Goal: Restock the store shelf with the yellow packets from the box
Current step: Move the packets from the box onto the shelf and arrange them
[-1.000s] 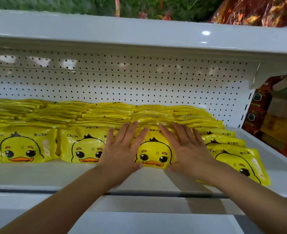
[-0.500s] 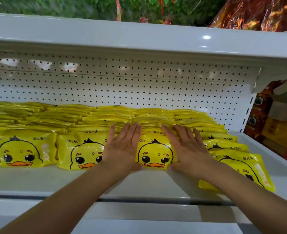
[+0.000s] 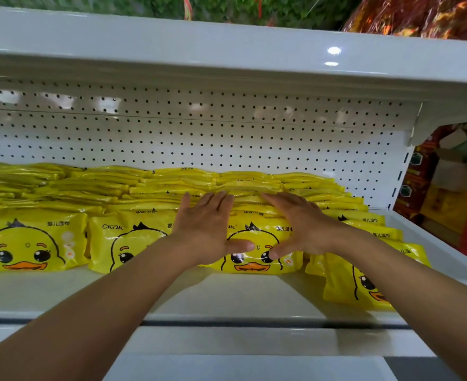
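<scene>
Rows of yellow duck-face packets lie flat and overlapping on the white shelf (image 3: 226, 295). My left hand (image 3: 207, 229) and my right hand (image 3: 301, 229) lie flat with straight fingers on either side of the front middle packet (image 3: 254, 251), thumbs touching its face. Another front packet (image 3: 31, 243) lies at the left, one more (image 3: 122, 243) beside my left wrist. A front packet at the right (image 3: 356, 284) lies nearer the shelf edge than the others, partly hidden by my right forearm. The box is out of view.
A white pegboard back wall (image 3: 226, 138) stands behind the packets. The upper shelf (image 3: 226, 59) overhangs above. Red and orange packaged goods (image 3: 452, 193) fill the neighbouring bay at the right. The shelf's front strip before the packets is bare.
Both hands have slid farther back over the middle row, pressing the front middle packet inward. The thumbs now lie on its face.
</scene>
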